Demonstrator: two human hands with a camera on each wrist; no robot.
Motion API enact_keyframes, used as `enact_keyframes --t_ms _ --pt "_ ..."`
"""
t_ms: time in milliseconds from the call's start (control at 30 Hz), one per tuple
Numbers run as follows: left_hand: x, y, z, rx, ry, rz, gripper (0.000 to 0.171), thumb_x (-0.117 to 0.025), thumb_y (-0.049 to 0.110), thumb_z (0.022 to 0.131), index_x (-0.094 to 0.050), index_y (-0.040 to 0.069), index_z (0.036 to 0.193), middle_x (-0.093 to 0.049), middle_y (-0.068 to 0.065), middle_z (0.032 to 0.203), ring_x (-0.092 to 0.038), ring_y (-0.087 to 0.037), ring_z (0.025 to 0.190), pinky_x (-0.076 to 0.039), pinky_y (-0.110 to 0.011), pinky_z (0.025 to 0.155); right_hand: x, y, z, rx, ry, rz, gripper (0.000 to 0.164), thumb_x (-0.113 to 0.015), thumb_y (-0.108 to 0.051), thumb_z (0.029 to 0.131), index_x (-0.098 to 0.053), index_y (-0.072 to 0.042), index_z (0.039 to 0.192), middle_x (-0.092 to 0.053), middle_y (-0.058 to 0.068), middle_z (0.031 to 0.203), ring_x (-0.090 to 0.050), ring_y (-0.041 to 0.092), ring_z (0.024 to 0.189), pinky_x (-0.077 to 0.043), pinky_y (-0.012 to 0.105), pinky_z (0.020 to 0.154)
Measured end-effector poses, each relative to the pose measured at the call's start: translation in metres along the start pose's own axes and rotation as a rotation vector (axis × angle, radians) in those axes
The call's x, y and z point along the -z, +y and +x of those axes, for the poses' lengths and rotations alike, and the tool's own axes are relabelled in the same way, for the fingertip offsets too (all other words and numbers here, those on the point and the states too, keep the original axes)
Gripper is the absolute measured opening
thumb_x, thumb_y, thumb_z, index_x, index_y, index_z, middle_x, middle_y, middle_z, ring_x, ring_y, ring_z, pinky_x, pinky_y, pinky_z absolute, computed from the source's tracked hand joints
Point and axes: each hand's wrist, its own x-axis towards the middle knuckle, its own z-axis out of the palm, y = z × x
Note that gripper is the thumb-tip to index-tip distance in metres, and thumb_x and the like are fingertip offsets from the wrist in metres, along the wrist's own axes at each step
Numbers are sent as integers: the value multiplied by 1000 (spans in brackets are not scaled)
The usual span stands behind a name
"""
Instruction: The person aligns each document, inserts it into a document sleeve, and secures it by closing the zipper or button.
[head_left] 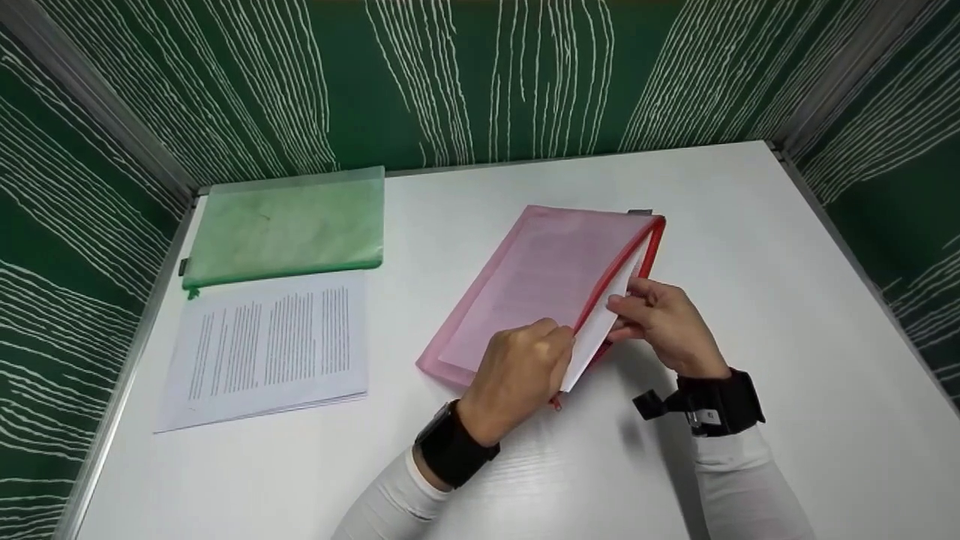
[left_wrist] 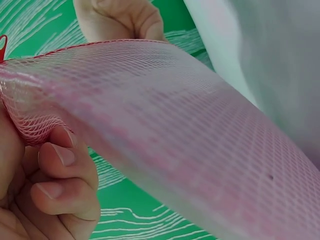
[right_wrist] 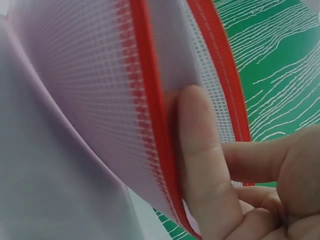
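Observation:
A pink mesh zipper folder (head_left: 555, 262) with red zipper edges stands partly lifted and gaping along its right side, white paper sheets (head_left: 590, 346) inside it. My left hand (head_left: 517, 367) grips the near end of the folder's opening, fingers curled round the mesh, as the left wrist view also shows. At the open side, my right hand (head_left: 667, 326) reaches between the red edges and pinches the sheets. In the right wrist view one finger (right_wrist: 202, 145) lies along the paper inside the opening. Part of the sheets is hidden behind the front mesh.
A green zipper folder (head_left: 289, 225) lies flat at the table's back left. Just in front of it is a small stack of printed sheets (head_left: 270, 349). Green panels with white wavy lines (head_left: 480, 82) enclose the white table (head_left: 795, 300) at the back and sides.

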Motion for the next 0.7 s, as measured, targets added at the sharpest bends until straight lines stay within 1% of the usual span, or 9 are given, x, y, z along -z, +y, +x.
enact_keyframes --t_ms 33,100,233,400,500,600,700 --pt "0 0 0 -1 2 -4 32 -67 -4 92 -53 8 65 -38 2 59 -23 -3 56 -18 -16 50 0 0 0 3 2 -13 9 -62 2 101 -54 4 96 -61 2 76 -68 12 62 -61 28 64" --pt "0 1 0 -1 11 -14 33 -67 -4 92 -53 8 65 -35 3 60 -22 -2 56 -18 -16 50 -1 -1 0 8 -8 -39 13 -60 2 101 -53 2 91 -66 3 74 -70 13 61 -60 27 62" --pt "1 1 1 -4 27 -25 35 -66 -2 94 -52 9 64 -33 4 61 -22 -2 57 -18 -16 50 -2 -1 -1 16 -24 -102 29 -58 1 102 -43 -2 77 -70 8 68 -71 15 59 -59 26 57" --pt "-1 1 0 3 44 -64 31 -66 -1 95 -55 8 67 -38 1 59 -26 -2 55 -21 -16 49 -3 0 -1 24 -3 -119 31 -59 2 101 -41 -3 76 -67 8 63 -69 14 55 -56 24 53" --pt "-1 0 -1 26 51 -82 30 -66 -2 95 -57 7 68 -40 0 58 -29 -2 54 -23 -16 49 -4 0 -1 29 16 -105 31 -59 4 100 -42 -3 75 -66 8 63 -68 14 54 -56 24 52" --pt "-1 0 -1 51 60 -88 30 -66 -2 94 -58 6 67 -42 0 57 -31 -2 54 -24 -15 49 -4 0 -1 30 29 -80 30 -58 6 99 -43 -2 74 -65 8 63 -70 15 56 -59 26 56" --pt "0 0 -1 62 63 -87 30 -66 -3 94 -58 7 67 -42 0 57 -32 -2 54 -24 -15 49 -5 0 -1 26 32 -65 27 -56 7 99 -45 -1 76 -65 9 66 -72 16 61 -61 28 61"
